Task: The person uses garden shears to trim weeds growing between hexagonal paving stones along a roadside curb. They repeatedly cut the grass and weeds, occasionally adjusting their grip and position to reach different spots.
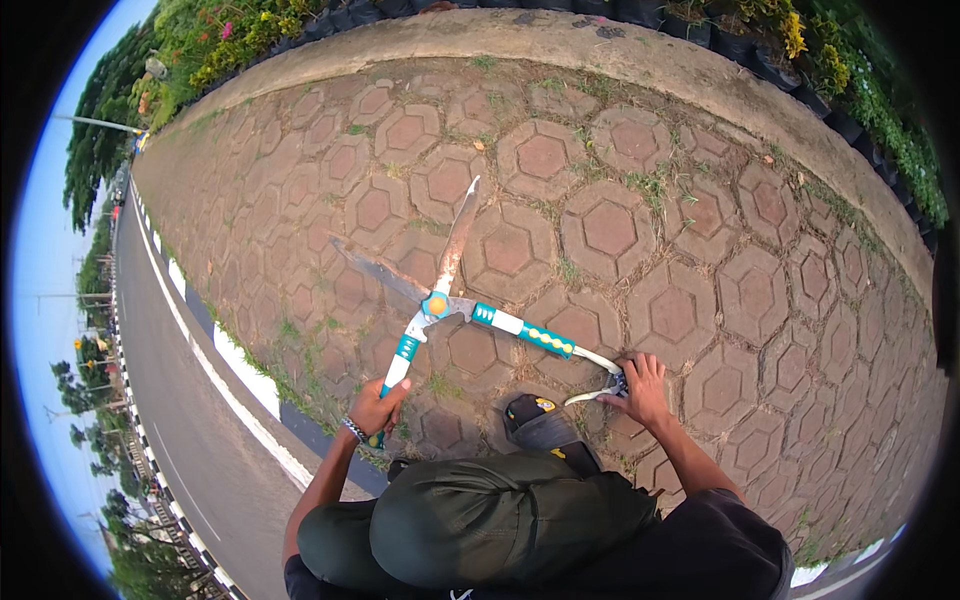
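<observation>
Hedge shears (437,304) with rusty blades spread apart lie low over the hexagonal pavers, their teal-and-white handles spread wide. My left hand (381,409) is closed around the lower end of the left handle. My right hand (641,386) has its fingers around the head of a pair of hand pruners (592,375) with pale handles. One pruner handle meets or overlaps the end of the shears' right handle; whether they touch is not certain. The pruner blades are mostly hidden by my right hand.
A dark shoe (536,412) rests on the pavers (607,229) between my hands. A concrete kerb (517,34) runs along the top, with dark plant bags (772,67) and flowering plants behind it. At left are a painted road kerb (240,371) and an asphalt road (180,420).
</observation>
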{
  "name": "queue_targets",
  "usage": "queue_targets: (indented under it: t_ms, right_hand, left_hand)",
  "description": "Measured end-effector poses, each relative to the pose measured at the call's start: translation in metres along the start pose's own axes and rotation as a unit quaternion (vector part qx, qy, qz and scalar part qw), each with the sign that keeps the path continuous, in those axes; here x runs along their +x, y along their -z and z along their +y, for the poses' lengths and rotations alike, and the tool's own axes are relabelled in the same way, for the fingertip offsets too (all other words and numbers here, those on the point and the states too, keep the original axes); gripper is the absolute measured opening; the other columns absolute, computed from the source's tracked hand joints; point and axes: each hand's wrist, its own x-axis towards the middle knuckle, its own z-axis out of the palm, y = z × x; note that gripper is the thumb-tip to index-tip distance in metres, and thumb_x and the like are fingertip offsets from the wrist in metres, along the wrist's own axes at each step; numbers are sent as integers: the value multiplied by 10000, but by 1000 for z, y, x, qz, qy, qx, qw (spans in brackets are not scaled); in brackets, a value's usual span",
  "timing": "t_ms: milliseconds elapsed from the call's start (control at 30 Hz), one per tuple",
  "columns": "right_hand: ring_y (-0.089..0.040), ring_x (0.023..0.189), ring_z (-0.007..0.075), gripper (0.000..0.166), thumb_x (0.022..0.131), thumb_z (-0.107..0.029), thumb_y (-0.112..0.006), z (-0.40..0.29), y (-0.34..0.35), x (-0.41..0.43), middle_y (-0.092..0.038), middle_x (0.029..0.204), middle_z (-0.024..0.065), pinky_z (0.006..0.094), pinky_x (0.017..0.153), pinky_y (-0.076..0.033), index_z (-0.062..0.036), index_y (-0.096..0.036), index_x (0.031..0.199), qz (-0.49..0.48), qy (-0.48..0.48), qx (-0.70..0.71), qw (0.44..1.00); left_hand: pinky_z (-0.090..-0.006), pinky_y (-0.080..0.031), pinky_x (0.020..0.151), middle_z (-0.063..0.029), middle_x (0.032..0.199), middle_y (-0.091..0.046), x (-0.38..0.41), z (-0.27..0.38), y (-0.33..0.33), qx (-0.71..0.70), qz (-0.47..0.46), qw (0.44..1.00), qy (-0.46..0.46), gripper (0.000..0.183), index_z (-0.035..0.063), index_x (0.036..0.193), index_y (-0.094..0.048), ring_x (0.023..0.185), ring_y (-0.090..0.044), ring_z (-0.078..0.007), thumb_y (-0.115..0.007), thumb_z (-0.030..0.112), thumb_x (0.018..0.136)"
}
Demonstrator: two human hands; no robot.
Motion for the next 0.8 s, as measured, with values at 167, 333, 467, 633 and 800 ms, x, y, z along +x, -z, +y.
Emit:
queue_targets:
  t_ms: [167, 333, 467, 633, 800]
  right_hand:
    - [-500, 1021, 305, 618, 606, -435, -843, 5, 11, 20, -538, 1037, 100, 432, 882, -378, -67, -549, 1007, -110, 24, 26, 993]
    - [-640, 633, 330, 398, 728, -318, -805, -1, 27, 57, -633, 672, 146, 420, 580, -487, -40, -556, 865, -161, -14, 135, 978]
    - [-646, 627, 267, 360, 745, -297, -796, -16, 53, 106, -644, 676, 117, 386, 581, -487, -31, -569, 831, -142, 28, 142, 979]
    - [-634, 635, 168, 354, 775, -274, -793, -83, 56, 198, -656, 701, 92, 316, 594, -488, -15, -586, 899, -89, 2, 232, 969]
    - [-639, 700, 123, 344, 813, -214, -785, -162, -11, 284, -677, 818, 101, 267, 574, -496, 5, -548, 934, -65, -20, 381, 922]
  left_hand:
    - [-284, -384, 337, -34, 479, -491, -6, 10, 0, -16, 2, 1000, 14, 444, 51, 724, -496, 352, -481, -125, -581, 428, 943]
    - [-284, -393, 336, -40, 492, -498, -17, -27, 16, -47, 5, 998, 41, 431, 49, 739, -495, 353, -484, -128, -587, 418, 942]
    - [-288, -389, 328, -39, 491, -491, -22, -57, 23, -100, 7, 995, 23, 424, 51, 726, -487, 345, -476, -130, -579, 399, 950]
    - [-289, -389, 326, -39, 490, -486, -30, -112, 44, -157, 28, 987, 13, 425, 55, 712, -470, 342, -471, -131, -574, 388, 954]
    - [-284, -403, 333, -35, 494, -488, -33, -162, 66, -206, 55, 977, -1, 413, 60, 753, -463, 349, -478, -125, -579, 405, 948]
